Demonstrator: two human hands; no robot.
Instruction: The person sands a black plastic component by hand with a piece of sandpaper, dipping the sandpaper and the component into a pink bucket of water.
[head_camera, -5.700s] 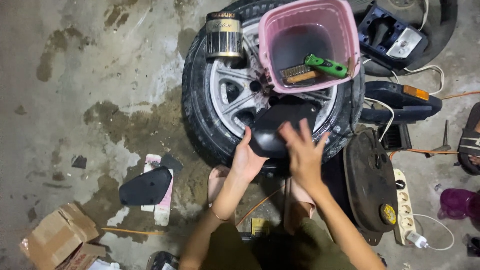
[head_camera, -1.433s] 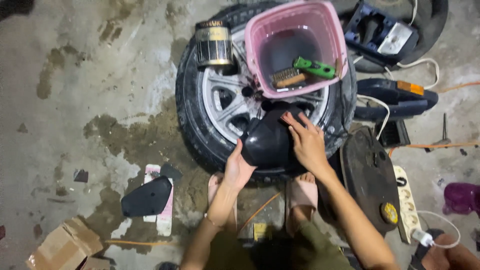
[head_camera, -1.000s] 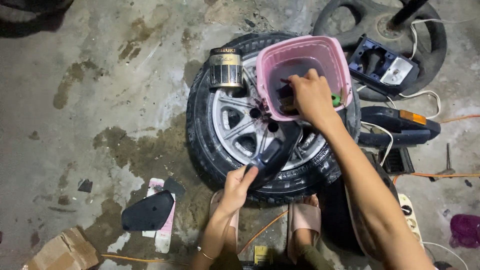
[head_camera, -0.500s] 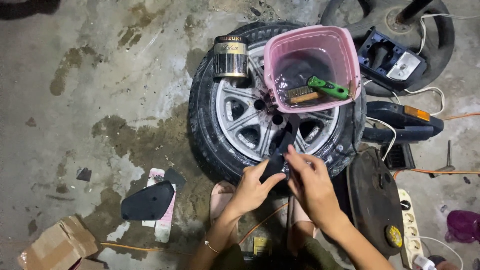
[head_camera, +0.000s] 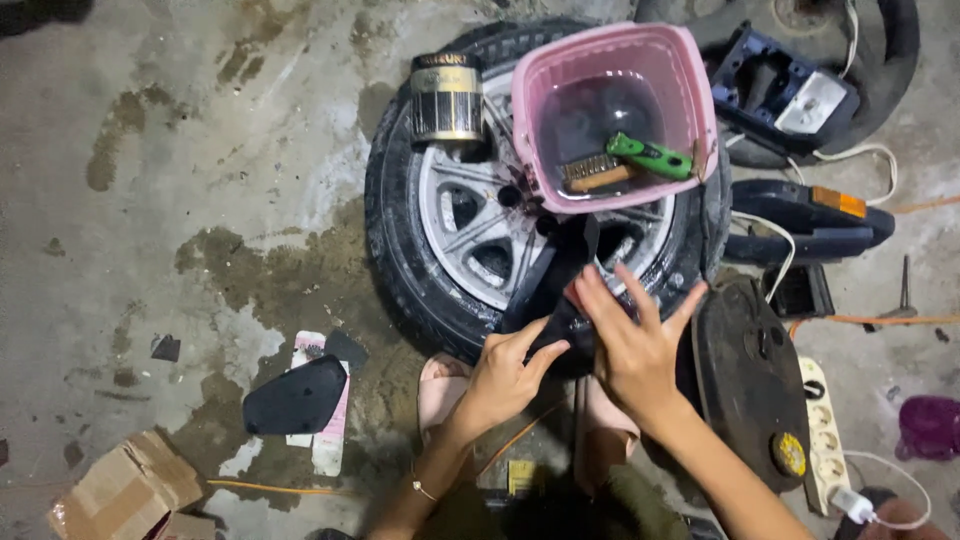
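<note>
- Black plastic panel: stands on edge against the lower rim of the wheel, at about 6 o'clock on the tyre.
- Cardboard box: lies on the floor at 8 o'clock from the wheel, well apart.
- Second black panel: rests on a pink-and-white strip, at 7 o'clock.
- Metal can: upright on the tyre at 11 o'clock.
- Left hand: fingers closed around the panel's lower edge.
- Right hand: open, fingers spread, palm laid against the panel's right side.
- Pink basket: on the tyre at 1 o'clock, holding a wire brush and a green-handled tool.
- Dark round cover: just beside the right wrist, at 4 o'clock.
</note>
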